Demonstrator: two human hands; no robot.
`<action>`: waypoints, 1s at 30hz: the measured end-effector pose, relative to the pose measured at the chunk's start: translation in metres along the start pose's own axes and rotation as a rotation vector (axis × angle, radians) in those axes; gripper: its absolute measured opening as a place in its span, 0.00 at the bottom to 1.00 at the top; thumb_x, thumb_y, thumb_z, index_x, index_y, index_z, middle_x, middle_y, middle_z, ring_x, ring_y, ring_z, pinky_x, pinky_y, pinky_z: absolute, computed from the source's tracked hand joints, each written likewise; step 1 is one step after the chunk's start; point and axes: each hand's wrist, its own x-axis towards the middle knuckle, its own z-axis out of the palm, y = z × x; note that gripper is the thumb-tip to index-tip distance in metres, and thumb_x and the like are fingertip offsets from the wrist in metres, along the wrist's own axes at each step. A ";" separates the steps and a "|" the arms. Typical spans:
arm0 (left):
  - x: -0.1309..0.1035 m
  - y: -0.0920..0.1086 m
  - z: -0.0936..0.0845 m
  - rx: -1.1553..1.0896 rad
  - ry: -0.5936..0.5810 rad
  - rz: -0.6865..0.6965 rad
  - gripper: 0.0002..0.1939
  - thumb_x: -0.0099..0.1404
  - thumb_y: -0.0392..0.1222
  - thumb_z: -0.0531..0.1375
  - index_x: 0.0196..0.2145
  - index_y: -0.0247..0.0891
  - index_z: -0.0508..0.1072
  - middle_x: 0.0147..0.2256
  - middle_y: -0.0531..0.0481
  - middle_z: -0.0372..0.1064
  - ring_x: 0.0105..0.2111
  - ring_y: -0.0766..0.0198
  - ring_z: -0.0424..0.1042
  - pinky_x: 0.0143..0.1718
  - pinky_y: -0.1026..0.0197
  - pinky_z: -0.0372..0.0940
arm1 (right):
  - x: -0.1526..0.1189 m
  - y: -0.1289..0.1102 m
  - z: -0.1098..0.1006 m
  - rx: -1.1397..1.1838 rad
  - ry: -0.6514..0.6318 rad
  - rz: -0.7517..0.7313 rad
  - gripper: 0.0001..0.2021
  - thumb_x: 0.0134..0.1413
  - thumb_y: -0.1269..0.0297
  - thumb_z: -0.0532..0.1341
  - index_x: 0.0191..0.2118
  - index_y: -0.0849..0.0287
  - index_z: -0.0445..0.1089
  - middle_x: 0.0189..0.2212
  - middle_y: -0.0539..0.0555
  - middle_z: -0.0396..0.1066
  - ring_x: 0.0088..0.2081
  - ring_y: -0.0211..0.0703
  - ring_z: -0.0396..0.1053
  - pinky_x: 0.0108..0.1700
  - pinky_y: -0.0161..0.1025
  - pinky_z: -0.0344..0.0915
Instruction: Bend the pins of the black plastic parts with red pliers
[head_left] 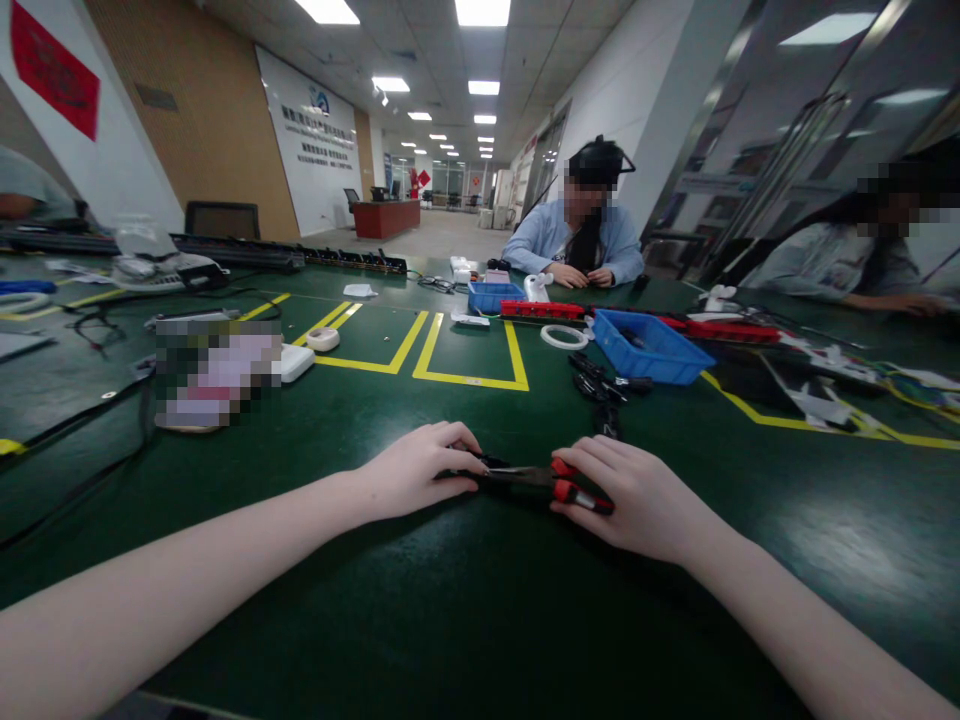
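Red-handled pliers [574, 492] are in my right hand [637, 495], whose fingers wrap round the grips. Their jaws point left, toward a small black part [491, 462] at the fingertips of my left hand [424, 468]. The fingers of my left hand are closed on that part, partly hiding it. Both hands are low over the green table [450, 600]. Beyond my right hand lies a bunch of black parts [596, 385], close to a blue bin [649, 345].
A roll of tape [323, 339], a white box [294, 363] and a blurred flat object [221, 380] lie at the left. A white ring [564, 337] and red strips [544, 310] are further back. Two people sit across the table and at the right; another is partly visible at far left.
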 end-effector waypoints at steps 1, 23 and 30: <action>0.000 0.000 0.000 -0.003 0.004 0.005 0.12 0.68 0.37 0.61 0.48 0.41 0.75 0.50 0.45 0.68 0.49 0.56 0.70 0.49 0.51 0.67 | 0.000 0.000 -0.001 -0.005 0.004 -0.001 0.17 0.54 0.59 0.65 0.47 0.61 0.70 0.39 0.59 0.76 0.37 0.49 0.74 0.38 0.45 0.73; -0.001 -0.005 0.002 0.035 0.038 0.032 0.12 0.69 0.42 0.61 0.49 0.41 0.76 0.49 0.45 0.68 0.48 0.57 0.70 0.48 0.54 0.66 | -0.004 0.010 0.008 -0.041 0.069 -0.057 0.17 0.56 0.58 0.63 0.49 0.61 0.70 0.40 0.60 0.76 0.39 0.52 0.76 0.39 0.47 0.75; 0.001 -0.007 0.002 0.052 0.054 0.055 0.11 0.69 0.42 0.61 0.48 0.39 0.76 0.48 0.45 0.68 0.45 0.59 0.70 0.46 0.57 0.65 | -0.004 0.016 0.011 -0.022 0.101 -0.071 0.16 0.57 0.57 0.62 0.48 0.60 0.70 0.39 0.59 0.77 0.37 0.49 0.76 0.36 0.44 0.75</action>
